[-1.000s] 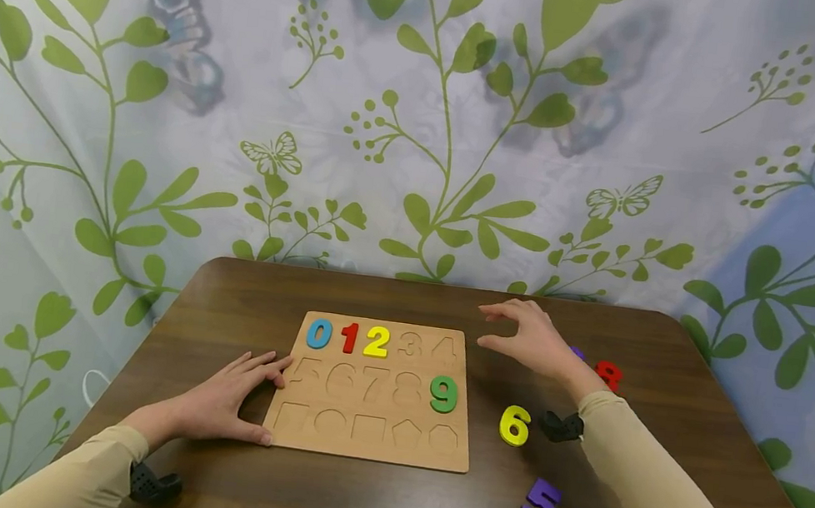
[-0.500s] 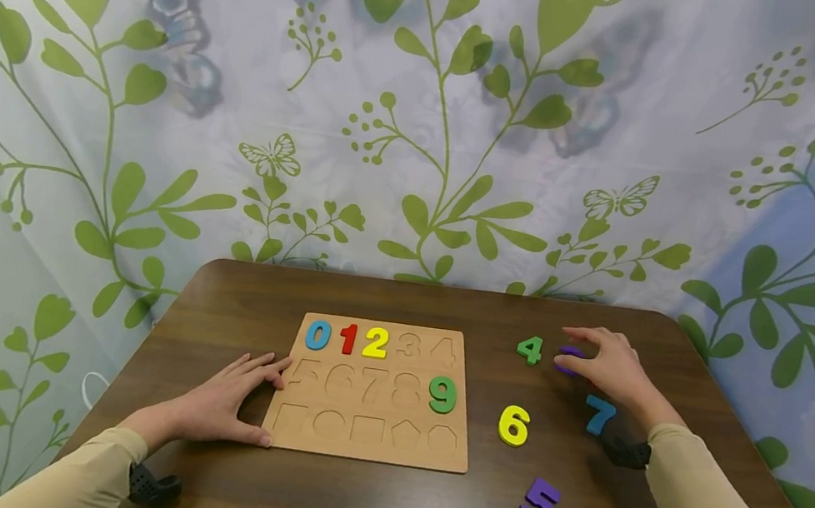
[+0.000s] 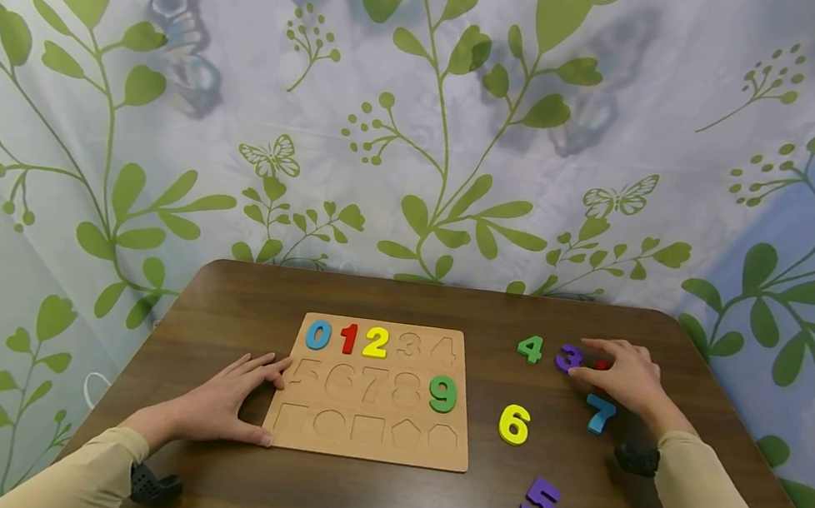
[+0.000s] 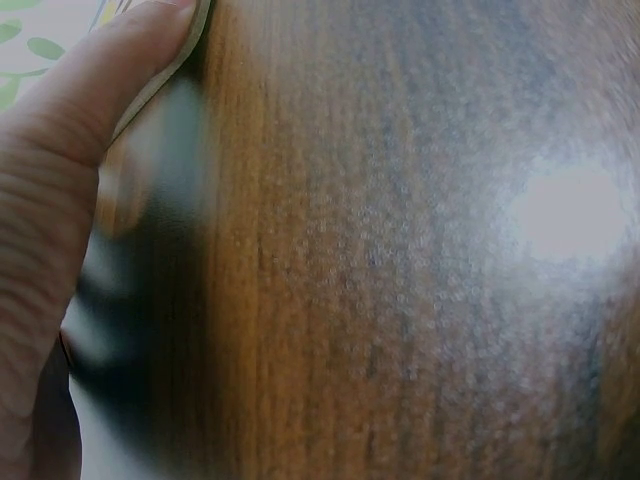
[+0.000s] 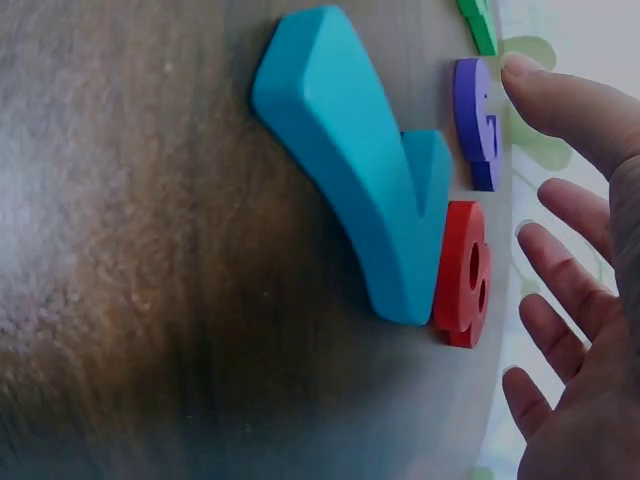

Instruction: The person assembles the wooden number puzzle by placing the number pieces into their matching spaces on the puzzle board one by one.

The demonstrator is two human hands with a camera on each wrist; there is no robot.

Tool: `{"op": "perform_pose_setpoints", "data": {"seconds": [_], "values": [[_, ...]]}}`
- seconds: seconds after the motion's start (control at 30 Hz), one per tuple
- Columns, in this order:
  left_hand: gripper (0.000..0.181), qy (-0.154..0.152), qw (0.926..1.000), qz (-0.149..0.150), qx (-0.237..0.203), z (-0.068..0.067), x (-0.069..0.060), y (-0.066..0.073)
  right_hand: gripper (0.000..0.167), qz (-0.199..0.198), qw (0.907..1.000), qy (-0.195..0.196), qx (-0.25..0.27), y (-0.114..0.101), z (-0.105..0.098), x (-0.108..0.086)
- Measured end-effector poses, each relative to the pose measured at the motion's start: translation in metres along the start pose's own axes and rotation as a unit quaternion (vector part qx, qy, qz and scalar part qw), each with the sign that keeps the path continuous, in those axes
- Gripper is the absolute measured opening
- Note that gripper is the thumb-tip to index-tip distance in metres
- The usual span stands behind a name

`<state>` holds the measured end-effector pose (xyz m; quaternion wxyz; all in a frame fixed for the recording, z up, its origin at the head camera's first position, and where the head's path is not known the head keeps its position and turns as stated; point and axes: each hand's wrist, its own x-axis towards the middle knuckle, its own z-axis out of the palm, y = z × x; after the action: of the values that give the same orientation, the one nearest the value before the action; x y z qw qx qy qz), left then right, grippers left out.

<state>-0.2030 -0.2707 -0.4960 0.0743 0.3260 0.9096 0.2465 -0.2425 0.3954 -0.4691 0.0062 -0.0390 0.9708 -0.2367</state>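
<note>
My left hand (image 3: 228, 401) rests at the left edge of a wooden number board (image 3: 371, 443), thumb by its lower left corner. In the left wrist view the thumb (image 4: 75, 110) touches the board's edge. The board holds a blue 0 (image 3: 319, 334), red 1 (image 3: 348, 339), yellow 2 (image 3: 376, 342) and green 9 (image 3: 442, 395). On the right, my right hand (image 3: 627, 380) hovers with spread fingers between a purple 3 (image 3: 568, 359) and a red 8 (image 5: 462, 270), partly hidden in the head view. It holds nothing.
Loose on the table (image 3: 379, 506) lie a green 4 (image 3: 530, 349), a blue 7 (image 3: 599, 414), a yellow 6 (image 3: 514, 425) and a purple 5 (image 3: 541, 505). Behind the table hangs a leaf-patterned cloth (image 3: 351, 222).
My right hand has moved right from beside the board's upper right corner, past the purple 3, toward the red 8. The 4, 3 and 7 have come into view. My left hand stays put.
</note>
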Motion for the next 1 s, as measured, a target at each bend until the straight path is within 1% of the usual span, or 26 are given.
{"op": "perform_pose_setpoints", "data": {"seconds": [0.17, 0.37, 0.47, 0.67, 0.83, 1.0], "values": [[0.066, 0.002, 1.0, 0.001, -0.001, -0.001, -0.001, 0.001, 0.087, 0.009, 0.9999, -0.006, 0.0, 0.005, 0.003, 0.001], [0.064, 0.006, 0.9999, 0.008, 0.002, -0.001, -0.001, 0.001, 0.087, 0.025, 0.9994, -0.021, 0.009, 0.011, 0.007, 0.002], [0.063, 0.007, 0.9999, 0.01, -0.001, -0.001, -0.001, 0.001, 0.087, 0.027, 0.9994, -0.018, 0.01, 0.012, 0.009, 0.003], [0.065, 0.002, 1.0, 0.005, -0.002, -0.003, -0.001, 0.002, 0.087, 0.027, 0.9996, -0.012, -0.002, 0.012, 0.013, 0.005], [0.066, -0.001, 1.0, 0.003, -0.004, -0.003, -0.001, 0.002, 0.087, 0.025, 0.9997, -0.006, -0.003, 0.009, 0.016, 0.006], [0.066, -0.001, 1.0, 0.003, -0.004, -0.003, -0.001, 0.001, 0.085, 0.025, 0.9997, -0.004, -0.003, 0.006, 0.015, 0.005]]}}
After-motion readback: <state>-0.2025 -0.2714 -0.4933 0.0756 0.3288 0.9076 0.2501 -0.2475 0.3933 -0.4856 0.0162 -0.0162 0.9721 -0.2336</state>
